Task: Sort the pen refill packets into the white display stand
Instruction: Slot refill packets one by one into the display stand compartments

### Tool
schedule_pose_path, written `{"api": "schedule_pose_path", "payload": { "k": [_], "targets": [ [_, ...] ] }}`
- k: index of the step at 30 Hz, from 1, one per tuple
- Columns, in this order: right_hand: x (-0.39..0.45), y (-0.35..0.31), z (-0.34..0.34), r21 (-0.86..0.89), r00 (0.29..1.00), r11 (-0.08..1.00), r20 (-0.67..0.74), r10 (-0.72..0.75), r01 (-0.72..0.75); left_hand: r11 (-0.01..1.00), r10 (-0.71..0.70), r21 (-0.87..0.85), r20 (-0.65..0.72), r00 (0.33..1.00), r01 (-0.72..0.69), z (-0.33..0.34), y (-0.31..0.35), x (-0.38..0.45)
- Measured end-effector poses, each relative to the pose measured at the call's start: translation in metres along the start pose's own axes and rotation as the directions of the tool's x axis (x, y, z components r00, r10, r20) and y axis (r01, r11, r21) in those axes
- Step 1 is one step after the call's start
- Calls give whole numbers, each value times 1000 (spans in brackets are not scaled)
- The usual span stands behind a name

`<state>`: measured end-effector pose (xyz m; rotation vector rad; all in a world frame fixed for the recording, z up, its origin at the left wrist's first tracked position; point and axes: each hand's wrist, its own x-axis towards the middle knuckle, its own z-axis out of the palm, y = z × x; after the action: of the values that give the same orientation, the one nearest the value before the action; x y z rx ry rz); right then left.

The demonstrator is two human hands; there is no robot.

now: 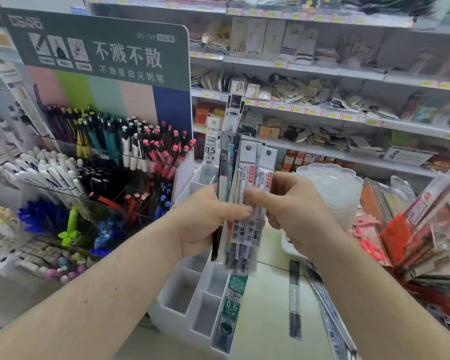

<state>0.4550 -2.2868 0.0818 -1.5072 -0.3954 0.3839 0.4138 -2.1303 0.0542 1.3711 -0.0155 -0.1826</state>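
Left hand point(203, 219) grips refill packets point(244, 203) upright; right hand point(294, 211) fingers point(257, 193) pinch front packet, above white stand point(190, 302).

The tall dark-green cardboard header point(96, 48) standing at the far left above the pens is showing "DS-758" and, in large white characters, "不溅不散", with "不溅墨细尖钢笔" beneath. A white refill packet point(210, 149) rising just left of the held bundle is reading "爱好" and "0.5". The green-and-white packet point(231, 305) sitting in a near compartment of the white plastic display stand point(182, 302) is also showing "0.5". A pale package point(238, 49) on the far shelf is reading "DANCE".
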Motion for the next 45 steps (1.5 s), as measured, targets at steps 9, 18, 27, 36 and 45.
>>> {"api": "schedule_pose_path", "payload": {
  "k": [9, 18, 27, 36, 45],
  "targets": [
    [-7, 6, 1, 54, 997, 998, -56, 47, -44, 977, -1, 214, -128, 992, 29, 1, -3, -1],
    [-5, 12, 4, 6, 990, 999, -136, 35, -34, 974, -39, 219, -104, 994, 61, 4, 1, -3],
    [-5, 18, -5, 85, 985, 994, -152, 81, -68, 992, -61, 109, -92, 994, 71, 1, 0, -2],
    [-9, 19, 5, 78, 992, 997, -128, 4, 6, 983, -34, 174, -114, 993, 54, 2, 0, -1],
    [-6, 25, -1, 89, 980, 993, -177, 88, -73, 985, -83, 134, -170, 982, 106, 3, 0, -1]
  ]
}}
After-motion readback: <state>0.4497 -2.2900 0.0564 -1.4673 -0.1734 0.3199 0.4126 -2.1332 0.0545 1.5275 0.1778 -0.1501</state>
